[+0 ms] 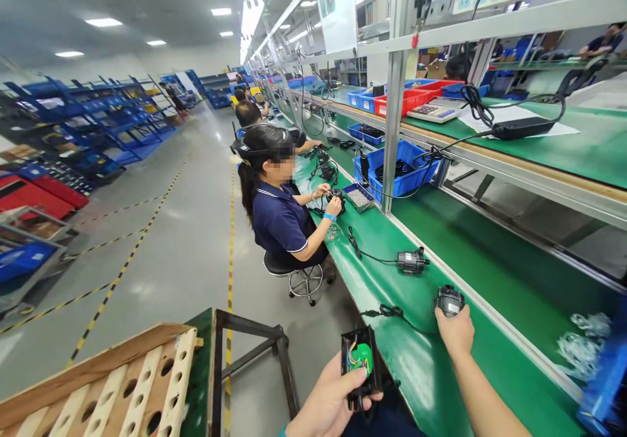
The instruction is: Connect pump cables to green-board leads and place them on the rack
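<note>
Left hand: ours [326, 391] is nearest, its fingers closed around a black housing [375, 358], with the thumb laid across its lower front.
Housing position: we hold it just off the near edge of the tabletop [416, 372], open side towards us, probably so that its inside stays in sight.
Housing look: boxy, with dark walls; inside sit a round-edged green board [361, 355] and thin coloured wires, yellow and blue among them.
Right hand: ours [458, 334] reaches out over the tabletop, its fingers curled round the near side of a dark motor unit [448, 298], perhaps to steady it; we cannot tell whether it is lifted.
Motor unit look: rounded and ribbed, with a pale label facing us.
Cable: a black looped cable [392, 311] lies on the green surface to the left of that unit, bundled probably to keep it tidy.
Second unit: another dark motor unit [411, 262] lies on its side farther along, its label showing and its lead running to a small coil [354, 242].
Co-worker: a seated person [279, 218] works with both hands at a dark part, beside a tray [367, 208] of small pale pieces.
Blue bin: beyond the tray, a bin [424, 179] holds black cables.
</note>
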Demonstrator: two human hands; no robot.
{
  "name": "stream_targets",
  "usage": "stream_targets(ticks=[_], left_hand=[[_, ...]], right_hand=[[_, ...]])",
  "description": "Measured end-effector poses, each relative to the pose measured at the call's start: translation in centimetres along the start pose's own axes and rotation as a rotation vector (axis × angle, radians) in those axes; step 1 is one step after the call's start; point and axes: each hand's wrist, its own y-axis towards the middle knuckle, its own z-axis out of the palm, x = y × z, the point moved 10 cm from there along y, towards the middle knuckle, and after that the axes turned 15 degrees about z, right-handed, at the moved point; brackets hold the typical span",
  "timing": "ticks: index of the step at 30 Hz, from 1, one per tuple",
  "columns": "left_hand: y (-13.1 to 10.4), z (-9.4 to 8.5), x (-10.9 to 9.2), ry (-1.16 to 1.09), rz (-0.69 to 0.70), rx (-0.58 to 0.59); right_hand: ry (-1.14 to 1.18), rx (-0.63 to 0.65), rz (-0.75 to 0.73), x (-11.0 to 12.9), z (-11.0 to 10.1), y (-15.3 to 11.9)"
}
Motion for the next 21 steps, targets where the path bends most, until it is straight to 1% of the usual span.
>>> stream_targets(ticks=[2, 4, 6, 8, 10, 11, 13, 15, 17, 19, 21], left_hand=[[-0.2, -1.6, -1.1, 0.001, 0.040, -0.034], [-0.4, -3.0, -2.1, -0.008, 0.052, -0.045], [-0.7, -4.1, -3.4, -0.019, 0.063, -0.046], [-0.9, -5.0, -5.0, -0.017, 0.092, -0.048], [-1.3, -5.9, -6.7, -0.006, 0.125, -0.065], [-1.5, -6.4, -7.6, 0.001, 0.140, -0.082], [-2.0, -7.7, -9.5, 0.012, 0.187, -0.134], [-2.5, -9.5, -11.7, 0.009, 0.250, -0.215], [-3.0, -11.6, -13.8, 0.010, 0.294, -0.296], [-3.3, -13.9, -15.8, 0.039, 0.321, -0.362], [-3.4, -16.2, -18.2, 0.087, 0.362, -0.421]], right_hand=[[-0.073, 0.000, -0.016, -0.3, 0.0, 0.0], [-0.102, 0.010, -0.022, -0.1, 0.0, 0.1], [-0.078, 0.050, -0.011, 0.6, 0.1, 0.1], [-0.016, 0.114, 0.035, 1.2, 0.4, -0.6], [0.119, 0.180, 0.093, 1.6, 0.8, -2.3], [0.230, 0.221, 0.116, 1.8, 1.1, -3.6], [0.491, 0.363, 0.137, 3.0, 2.1, -6.7], [0.680, 0.576, 0.121, 5.3, 3.5, -10.3], [0.712, 0.811, 0.058, 8.9, 4.7, -13.9], [0.668, 1.006, -0.050, 13.3, 5.4, -17.3], [0.626, 1.190, -0.192, 18.4, 5.7, -20.7]])
